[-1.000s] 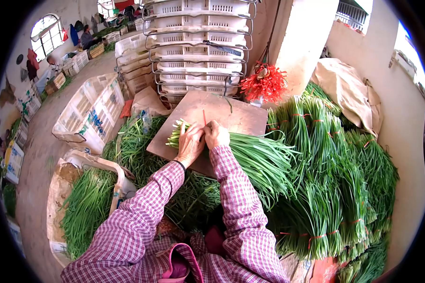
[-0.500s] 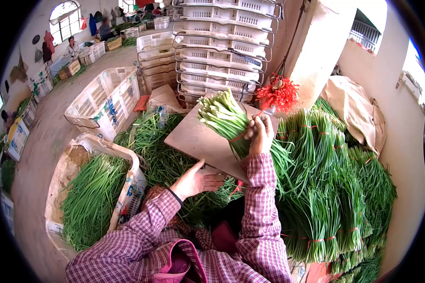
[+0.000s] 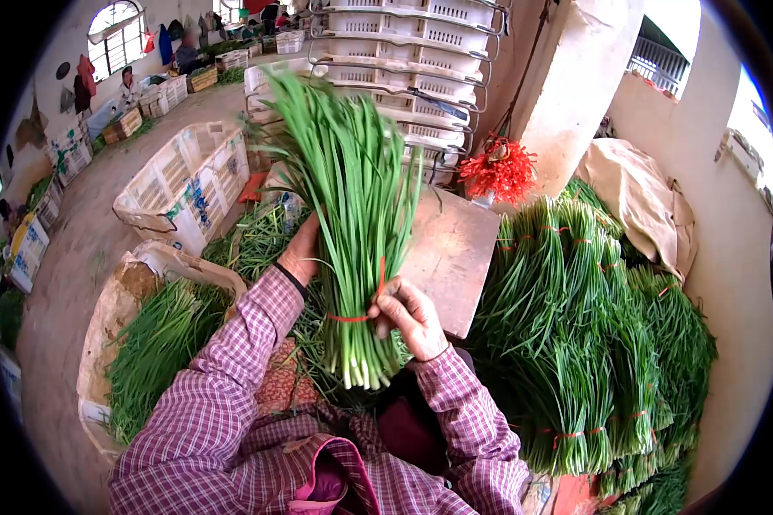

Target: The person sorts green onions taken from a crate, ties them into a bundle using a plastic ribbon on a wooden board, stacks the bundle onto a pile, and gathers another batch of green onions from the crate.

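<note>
A bundle of long green stalks [image 3: 348,206] is held up in front of me, leafy ends at the top and pale cut ends pointing down. A red tie [image 3: 349,318] circles it near the cut ends. My right hand [image 3: 408,318] pinches the tie's loose end at the bundle's right side. My left hand [image 3: 302,249] is against the bundle's left side, its fingers hidden behind the leaves. Behind and to the right lies a flat board [image 3: 455,257].
Tied green bundles [image 3: 567,343] are piled at right. A lined crate of loose greens [image 3: 159,352] stands at left, with a white crate [image 3: 185,184] beyond it. Stacked crates [image 3: 404,51] and red ties [image 3: 500,170] are behind the board. People sit far left.
The bundle has been lifted off the board, turned leafy end up and brought nearer. My left hand has gone from empty and spread to the bundle's left side; my right hand has moved down-left.
</note>
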Tool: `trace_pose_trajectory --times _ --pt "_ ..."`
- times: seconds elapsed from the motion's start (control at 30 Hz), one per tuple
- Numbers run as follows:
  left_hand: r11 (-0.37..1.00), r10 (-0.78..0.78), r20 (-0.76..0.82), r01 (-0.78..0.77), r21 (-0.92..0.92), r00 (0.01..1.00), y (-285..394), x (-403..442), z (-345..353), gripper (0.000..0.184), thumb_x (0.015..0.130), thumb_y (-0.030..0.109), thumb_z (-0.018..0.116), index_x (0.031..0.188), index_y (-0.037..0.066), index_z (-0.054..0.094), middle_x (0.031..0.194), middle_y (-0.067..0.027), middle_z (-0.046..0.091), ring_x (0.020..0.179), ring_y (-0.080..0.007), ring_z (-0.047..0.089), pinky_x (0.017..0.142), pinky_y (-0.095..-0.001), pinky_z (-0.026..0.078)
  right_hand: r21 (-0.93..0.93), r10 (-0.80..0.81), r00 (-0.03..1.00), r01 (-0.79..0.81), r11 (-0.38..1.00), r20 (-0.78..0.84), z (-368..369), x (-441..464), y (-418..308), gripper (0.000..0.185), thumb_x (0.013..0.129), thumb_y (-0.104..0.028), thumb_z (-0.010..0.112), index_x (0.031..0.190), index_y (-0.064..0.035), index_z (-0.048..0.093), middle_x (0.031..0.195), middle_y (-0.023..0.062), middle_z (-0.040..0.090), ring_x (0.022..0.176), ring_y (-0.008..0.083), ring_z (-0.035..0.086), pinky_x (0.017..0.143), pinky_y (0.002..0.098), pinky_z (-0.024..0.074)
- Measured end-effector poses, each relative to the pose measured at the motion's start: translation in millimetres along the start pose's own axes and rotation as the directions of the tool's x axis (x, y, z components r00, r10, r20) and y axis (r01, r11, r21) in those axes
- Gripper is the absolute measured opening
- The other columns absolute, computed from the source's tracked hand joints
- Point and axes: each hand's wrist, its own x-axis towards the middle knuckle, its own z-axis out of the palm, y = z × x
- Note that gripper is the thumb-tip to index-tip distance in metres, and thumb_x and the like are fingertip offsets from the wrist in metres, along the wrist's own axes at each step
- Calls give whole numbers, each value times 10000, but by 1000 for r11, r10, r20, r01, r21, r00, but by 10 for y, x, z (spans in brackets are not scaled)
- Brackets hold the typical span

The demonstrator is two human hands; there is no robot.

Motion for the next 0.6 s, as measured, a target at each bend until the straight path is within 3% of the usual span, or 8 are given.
trace_pose_trajectory --times 0.07,0.13,0.17,0.2,0.37,0.47,0.5,0.6 --pt "999 4 0 -4 46 1000 278 270 32 445 876 318 618 1197 16 554 1038 -82 641 891 -177 639 808 -306 539 52 -54 989 62 997 -138 -94 189 -84 103 978 -127 476 961 -27 496 811 44 601 558 89 534 522 210 458" --pt "987 147 127 -154 46 981 596 455 497 509 822 318 677 1193 -5 548 1039 -83 640 900 -184 646 817 -302 545 -2 -100 967 102 995 -235 -210 483 -290 77 967 -117 488 966 -42 502 807 52 608 561 94 546 514 213 461" --pt "958 200 183 -231 169 963 820 455 799 550 790 329 707 1194 -6 545 1039 -86 639 912 -183 646 819 -300 545 156 -191 962 223 962 -197 -281 629 -349 81 959 -122 500 970 -42 503 806 46 610 566 97 553 506 218 471" --pt "909 239 244 -305 284 940 1004 484 1050 592 758 339 738 1195 -8 542 1039 -89 637 925 -181 646 821 -298 544 -45 -305 935 302 952 -180 -450 806 -396 91 961 -133 502 968 -42 505 808 43 608 571 97 554 519 225 491" --pt "778 355 408 -508 369 841 1060 695 1457 748 660 386 823 1218 -9 519 1053 -113 635 980 -196 630 899 -320 510 20 -353 902 369 929 -249 -784 1119 -503 124 975 -183 499 963 -59 496 816 34 580 599 93 551 584 246 523" --pt "701 100 393 -345 624 914 446 802 930 1223 548 577 845 1436 21 213 1417 -233 338 1346 -328 314 1149 -409 236 -68 -169 952 156 985 -256 -1297 1126 460 125 968 -190 500 957 -66 514 819 25 569 622 96 550 592 248 523" --pt "645 -26 332 -238 726 943 236 772 648 1235 559 577 838 1453 25 190 1428 -218 324 1369 -310 276 1149 -418 224 -9 -96 956 97 995 -279 -1426 1047 853 127 964 -188 504 958 -63 521 816 25 569 634 97 552 595 248 520" --pt "878 -159 316 -13 479 935 -140 722 -122 1135 650 375 836 1480 60 129 1496 -113 244 1399 -248 223 1150 -405 211 65 -58 940 84 994 -337 -1388 885 943 146 956 -185 514 968 -42 541 811 29 569 670 107 560 609 251 511"
